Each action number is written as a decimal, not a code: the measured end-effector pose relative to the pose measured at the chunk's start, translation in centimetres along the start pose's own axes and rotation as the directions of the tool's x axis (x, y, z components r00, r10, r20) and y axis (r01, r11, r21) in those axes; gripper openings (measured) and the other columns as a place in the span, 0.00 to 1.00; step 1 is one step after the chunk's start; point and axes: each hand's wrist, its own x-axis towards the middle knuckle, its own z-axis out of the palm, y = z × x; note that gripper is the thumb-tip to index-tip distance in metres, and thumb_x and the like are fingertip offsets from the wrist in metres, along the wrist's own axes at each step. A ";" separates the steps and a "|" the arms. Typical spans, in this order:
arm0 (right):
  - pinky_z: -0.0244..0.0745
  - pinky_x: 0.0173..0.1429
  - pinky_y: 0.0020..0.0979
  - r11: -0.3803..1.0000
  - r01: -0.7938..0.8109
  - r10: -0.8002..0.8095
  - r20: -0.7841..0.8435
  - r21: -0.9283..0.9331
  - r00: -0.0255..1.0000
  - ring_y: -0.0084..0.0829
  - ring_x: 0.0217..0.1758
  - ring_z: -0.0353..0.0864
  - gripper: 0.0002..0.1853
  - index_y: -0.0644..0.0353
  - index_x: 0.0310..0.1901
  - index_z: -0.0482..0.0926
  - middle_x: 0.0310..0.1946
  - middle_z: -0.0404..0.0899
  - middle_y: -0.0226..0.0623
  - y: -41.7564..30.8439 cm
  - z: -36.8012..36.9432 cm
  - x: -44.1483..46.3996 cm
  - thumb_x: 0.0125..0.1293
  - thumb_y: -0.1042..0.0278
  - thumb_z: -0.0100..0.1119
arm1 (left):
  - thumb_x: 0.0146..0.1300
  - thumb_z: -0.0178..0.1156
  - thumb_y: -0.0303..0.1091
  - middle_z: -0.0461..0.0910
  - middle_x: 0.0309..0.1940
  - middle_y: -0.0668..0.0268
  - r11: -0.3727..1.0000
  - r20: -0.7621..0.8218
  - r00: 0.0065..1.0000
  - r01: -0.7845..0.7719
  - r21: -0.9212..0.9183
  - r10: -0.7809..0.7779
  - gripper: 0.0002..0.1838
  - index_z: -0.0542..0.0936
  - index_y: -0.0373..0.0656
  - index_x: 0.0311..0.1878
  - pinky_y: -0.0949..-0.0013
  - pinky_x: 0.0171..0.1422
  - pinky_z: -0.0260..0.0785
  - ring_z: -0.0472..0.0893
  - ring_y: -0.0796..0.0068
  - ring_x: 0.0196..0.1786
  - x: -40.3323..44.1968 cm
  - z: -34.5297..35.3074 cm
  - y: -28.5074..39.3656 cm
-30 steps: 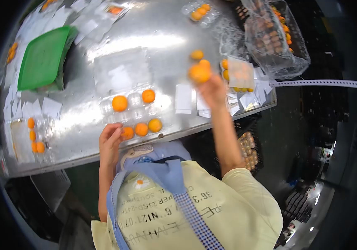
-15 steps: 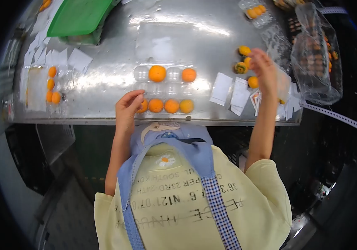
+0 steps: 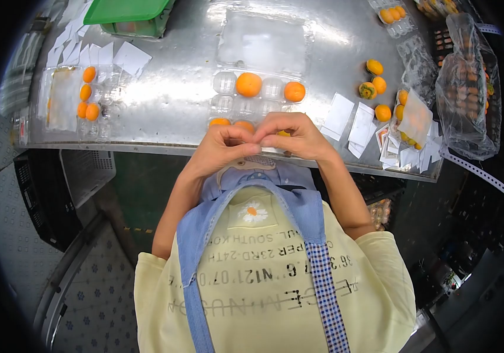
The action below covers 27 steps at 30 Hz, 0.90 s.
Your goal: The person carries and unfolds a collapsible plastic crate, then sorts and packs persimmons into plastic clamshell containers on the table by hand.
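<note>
My left hand (image 3: 225,145) and my right hand (image 3: 297,136) meet fingertip to fingertip over the front edge of a clear plastic fruit tray (image 3: 244,106). Both are closed in a pinch; anything between the fingers is too small or hidden to make out. In the tray's back row sit an orange (image 3: 248,85) and another orange (image 3: 294,92), with bare cups beside them. My hands partly cover the oranges of the front row. The tray's clear lid (image 3: 262,44) lies folded back, away from me.
Loose oranges (image 3: 380,85) and white paper cards (image 3: 361,125) lie to the right, near a plastic-wrapped crate (image 3: 468,88). On the left are another fruit tray (image 3: 102,112), more white cards (image 3: 131,57) and a green-lidded box (image 3: 128,10).
My right hand has come in from the loose fruit on the right to meet my left hand. My left hand has shifted right along the front row. The camera view has moved.
</note>
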 end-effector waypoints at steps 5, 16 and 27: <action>0.68 0.43 0.23 0.999 0.033 -0.033 0.001 0.016 0.999 0.22 0.37 0.75 0.06 0.61 0.37 0.84 0.32 0.79 0.31 0.6 -0.2 -0.1 0.58 0.72 0.65 | 0.56 0.67 0.28 0.74 0.28 0.78 0.999 0.041 0.999 0.015 -0.030 -0.013 0.05 0.83 0.39 0.36 0.81 0.36 0.63 0.72 0.90 0.32 0.2 0.1 -0.1; 0.70 0.44 0.23 0.997 0.068 -0.068 -0.005 0.044 0.998 0.22 0.38 0.76 0.05 0.62 0.36 0.84 0.34 0.79 0.31 1.0 0.4 0.0 0.58 0.74 0.63 | 0.55 0.68 0.30 0.74 0.27 0.78 0.990 0.097 0.992 0.089 -0.113 -0.078 0.05 0.83 0.42 0.34 0.82 0.36 0.62 0.71 0.90 0.31 0.2 -0.1 -0.9; 0.71 0.41 0.24 0.984 0.172 -0.173 -0.028 -0.037 0.985 0.23 0.36 0.77 0.04 0.62 0.35 0.83 0.31 0.80 0.32 0.9 0.9 0.4 0.60 0.73 0.62 | 0.54 0.69 0.29 0.73 0.26 0.80 0.971 0.100 0.994 0.059 -0.230 -0.037 0.04 0.83 0.43 0.32 0.82 0.34 0.60 0.71 0.91 0.30 0.2 -0.2 -1.3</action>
